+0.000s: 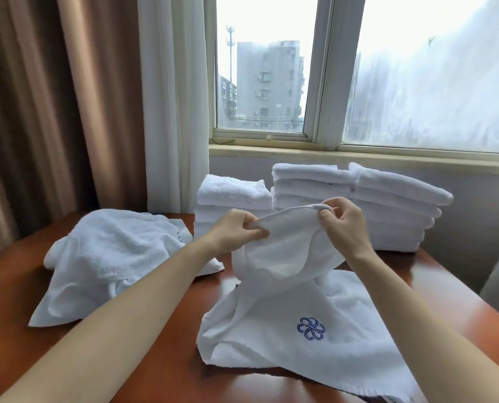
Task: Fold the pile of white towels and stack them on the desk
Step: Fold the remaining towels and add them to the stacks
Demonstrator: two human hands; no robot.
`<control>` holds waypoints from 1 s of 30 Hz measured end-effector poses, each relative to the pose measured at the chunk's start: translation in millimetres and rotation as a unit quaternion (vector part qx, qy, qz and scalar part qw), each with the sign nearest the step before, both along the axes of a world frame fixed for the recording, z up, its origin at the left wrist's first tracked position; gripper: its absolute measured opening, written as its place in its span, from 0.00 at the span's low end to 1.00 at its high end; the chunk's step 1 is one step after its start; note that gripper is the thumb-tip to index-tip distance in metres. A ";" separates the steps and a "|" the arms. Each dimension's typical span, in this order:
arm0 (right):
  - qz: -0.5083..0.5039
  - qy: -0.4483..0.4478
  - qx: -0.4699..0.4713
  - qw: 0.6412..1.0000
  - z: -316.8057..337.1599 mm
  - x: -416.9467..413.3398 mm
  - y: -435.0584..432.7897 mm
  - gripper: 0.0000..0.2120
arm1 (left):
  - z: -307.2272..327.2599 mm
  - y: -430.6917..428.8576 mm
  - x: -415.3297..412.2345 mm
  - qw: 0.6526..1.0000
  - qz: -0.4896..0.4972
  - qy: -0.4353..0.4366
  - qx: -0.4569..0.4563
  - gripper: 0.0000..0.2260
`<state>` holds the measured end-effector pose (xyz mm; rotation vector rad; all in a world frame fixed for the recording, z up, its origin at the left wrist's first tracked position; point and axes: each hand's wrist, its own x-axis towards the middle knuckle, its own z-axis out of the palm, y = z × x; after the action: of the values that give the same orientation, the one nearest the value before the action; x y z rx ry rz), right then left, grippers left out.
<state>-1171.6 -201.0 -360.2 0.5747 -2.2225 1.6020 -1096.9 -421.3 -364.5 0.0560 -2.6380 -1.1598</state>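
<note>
i am holding up a white towel (286, 315), its bottom lying on the near desk (167, 359), left hand (238, 231) and right hand (344, 225) both pinching its top edge with curled fingers; folded stacks (387, 205) are sitting far back

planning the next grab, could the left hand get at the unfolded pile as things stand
Probably not yet: the left hand grips the held towel. If it let go, the loose pile lies just beside its forearm, nothing between.
</note>
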 end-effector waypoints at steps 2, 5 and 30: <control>-0.022 0.007 0.018 1.000 -0.5 -4.9 3.3 0.03 | 4.0 -2.9 -2.5 0.999 0.023 0.032 0.023 0.09; -0.041 -0.001 0.003 0.999 0.6 -9.7 6.7 0.05 | 7.5 -8.4 -4.9 0.998 0.033 0.051 -0.005 0.07; -0.025 0.012 0.197 0.980 -20.3 -2.8 -6.8 0.03 | -0.7 -8.7 -2.3 0.985 0.073 0.062 0.141 0.13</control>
<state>-1174.4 -207.8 -380.5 0.6278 -2.5299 1.1247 -1099.1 -430.0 -365.1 0.2202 -2.3042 -1.4264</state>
